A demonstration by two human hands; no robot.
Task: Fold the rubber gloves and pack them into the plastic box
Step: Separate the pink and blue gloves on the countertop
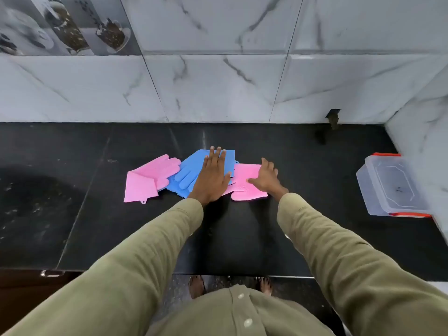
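Note:
Three rubber gloves lie in a row on the black counter [242, 238]. A pink glove [148, 179] rests flat at the left, its fingers pointing away to the right. The blue glove [188, 172] lies in the middle, and my left hand [213, 177] presses flat on it with fingers spread. At the right is a second pink glove [244, 184], folded over on itself. My right hand [265, 177] lies on its right side, thumb and fingers pinching the folded edge. The clear plastic box [392, 187] with orange clips stands far right, its lid on.
A marble-tiled wall [218, 81] runs along the back of the counter and turns forward at the right, just behind the box. A small dark wall opening [333, 116] sits at the back right. The counter's front edge is near my body, with my bare feet below.

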